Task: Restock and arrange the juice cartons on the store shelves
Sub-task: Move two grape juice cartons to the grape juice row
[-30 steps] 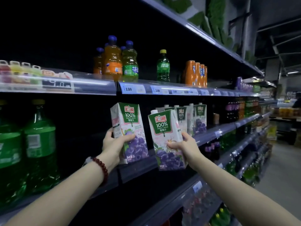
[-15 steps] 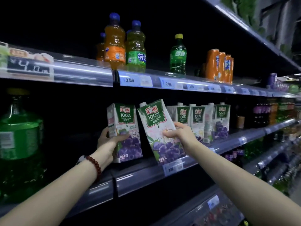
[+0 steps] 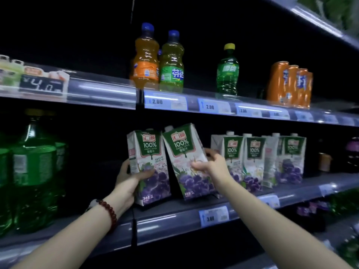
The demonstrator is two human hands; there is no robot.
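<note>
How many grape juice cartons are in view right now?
6: one in the left hand, one tilted in the right hand, four standing on the shelf to the right. More may hide behind.

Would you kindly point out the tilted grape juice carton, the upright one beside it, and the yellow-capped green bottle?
Tilted white-and-green grape juice carton (image 3: 183, 152): head view, green label panel.
Upright white-and-green grape juice carton (image 3: 149, 152): head view, front face.
Yellow-capped green plastic bottle (image 3: 227, 74): head view, label.
</note>
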